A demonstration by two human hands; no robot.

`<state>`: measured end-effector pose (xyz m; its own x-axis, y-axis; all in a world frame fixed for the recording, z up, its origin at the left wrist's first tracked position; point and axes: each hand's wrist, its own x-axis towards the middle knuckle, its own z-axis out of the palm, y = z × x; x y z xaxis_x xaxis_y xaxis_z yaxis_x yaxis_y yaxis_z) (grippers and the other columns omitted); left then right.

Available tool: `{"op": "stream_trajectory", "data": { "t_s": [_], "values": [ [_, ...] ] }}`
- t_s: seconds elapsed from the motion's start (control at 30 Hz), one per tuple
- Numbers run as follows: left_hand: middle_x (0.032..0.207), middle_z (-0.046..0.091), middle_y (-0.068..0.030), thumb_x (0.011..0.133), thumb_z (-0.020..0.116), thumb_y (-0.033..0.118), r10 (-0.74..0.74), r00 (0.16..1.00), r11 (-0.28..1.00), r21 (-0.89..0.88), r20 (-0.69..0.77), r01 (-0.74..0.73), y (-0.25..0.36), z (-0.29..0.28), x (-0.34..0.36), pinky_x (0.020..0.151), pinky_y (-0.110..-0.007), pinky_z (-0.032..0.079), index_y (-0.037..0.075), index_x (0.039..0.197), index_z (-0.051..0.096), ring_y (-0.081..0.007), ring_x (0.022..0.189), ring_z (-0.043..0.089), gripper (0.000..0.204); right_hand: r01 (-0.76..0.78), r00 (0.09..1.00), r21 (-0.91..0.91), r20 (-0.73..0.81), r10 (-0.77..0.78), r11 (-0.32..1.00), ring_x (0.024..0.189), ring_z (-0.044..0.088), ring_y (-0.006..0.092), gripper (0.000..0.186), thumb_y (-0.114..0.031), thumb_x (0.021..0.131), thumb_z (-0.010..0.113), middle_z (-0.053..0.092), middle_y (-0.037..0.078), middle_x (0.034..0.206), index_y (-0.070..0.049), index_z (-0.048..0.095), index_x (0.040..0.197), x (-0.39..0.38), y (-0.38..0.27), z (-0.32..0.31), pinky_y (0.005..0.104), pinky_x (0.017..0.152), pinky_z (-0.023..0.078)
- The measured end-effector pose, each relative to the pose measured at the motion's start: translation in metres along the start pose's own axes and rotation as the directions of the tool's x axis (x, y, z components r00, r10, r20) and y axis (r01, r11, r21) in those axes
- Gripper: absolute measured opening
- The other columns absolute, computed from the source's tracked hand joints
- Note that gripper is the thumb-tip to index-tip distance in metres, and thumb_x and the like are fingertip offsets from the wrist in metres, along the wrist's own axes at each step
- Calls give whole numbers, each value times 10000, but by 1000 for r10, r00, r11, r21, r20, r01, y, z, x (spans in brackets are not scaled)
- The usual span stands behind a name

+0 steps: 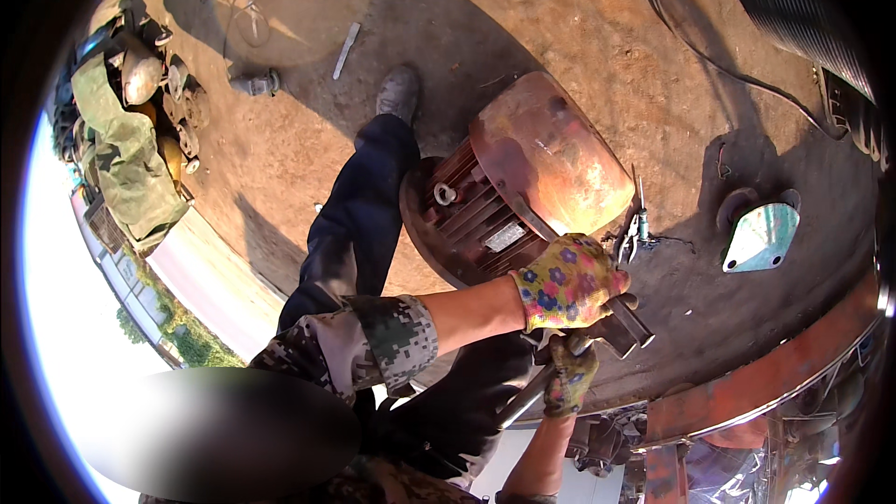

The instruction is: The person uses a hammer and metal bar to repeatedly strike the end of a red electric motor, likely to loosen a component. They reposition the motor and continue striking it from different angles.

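- Sitting on the ground just past the gloved hands, a large motor (557,161) showed rust-brown all over, its domed end cover dulled and blotched with paler, sunlit orange.
- Deep cooling fins (459,224) ran along its body, with a small silvery plate (506,236) fixed among them, a metal ring (444,193) standing out beyond, and a broad round flange at the far left end.
- Beside the motor's near edge, the left hand (571,282), in a yellow glove with printed flowers, had its fingers curled together around a dark metal piece (631,325) with two blunt prongs; whether glove and motor touched, I could not tell.
- Just below it, the right hand (571,375), in a matching glove, had its fingers wrapped around a pale metal bar (525,399).
- Packed brown earth (579,28) made up the surface, crossed by long shadows and dark stains.
- Near the motor lay pliers (630,240) and a screwdriver (642,221); farther right rested a pale green plate (763,237).
- A dark cable (714,65) curved toward a ribbed grey object (801,14).
- Green canvas (126,163) covered part of a heap at left, and a rusty red beam (765,364) curved along the lower right.
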<state>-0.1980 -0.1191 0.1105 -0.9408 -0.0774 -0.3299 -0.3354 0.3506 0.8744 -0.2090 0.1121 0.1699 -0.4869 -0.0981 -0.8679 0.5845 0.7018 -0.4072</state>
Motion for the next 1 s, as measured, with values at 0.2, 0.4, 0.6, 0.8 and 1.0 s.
{"op": "stream_trajectory", "data": {
  "t_s": [0.2,0.4,0.6,0.8,1.0],
  "values": [
    [907,734,-73,889,717,271,31,964,999,17,-264,-27,-13,14,-6,764,-448,541,134,988,698,-306,842,703,170,-91,996,120,7,91,989,547,575,124,309,-47,866,753,651,45,773,15,677,1158,-15,-9,-9,277,498,450],
    [831,680,-43,884,716,219,152,941,983,142,-302,-113,-21,13,-3,734,-452,518,137,956,674,-303,823,692,117,-105,994,121,-19,108,987,531,575,123,292,-47,871,742,653,45,731,28,688,1148,-24,-17,-9,274,481,445],
    [936,688,-80,863,694,281,22,982,987,162,-190,9,-12,9,8,816,-446,510,123,1035,660,-298,926,699,236,-30,997,24,-76,32,999,488,541,112,264,-44,895,734,596,22,670,34,677,1140,-28,-27,-11,267,451,438],
    [865,689,-88,852,679,294,-40,973,969,230,-226,94,-22,13,18,801,-448,513,123,983,674,-304,890,704,216,192,969,97,-178,-173,977,497,484,65,259,-50,908,720,570,-7,705,49,681,1144,-35,-75,-29,229,458,372],
    [863,689,-101,835,674,262,-21,961,967,238,-275,90,-20,18,18,788,-447,512,114,954,682,-311,871,704,190,103,947,41,-310,-86,994,516,531,75,288,27,872,690,730,89,1024,44,661,1158,-27,-149,-46,239,435,418]
  ]
}}
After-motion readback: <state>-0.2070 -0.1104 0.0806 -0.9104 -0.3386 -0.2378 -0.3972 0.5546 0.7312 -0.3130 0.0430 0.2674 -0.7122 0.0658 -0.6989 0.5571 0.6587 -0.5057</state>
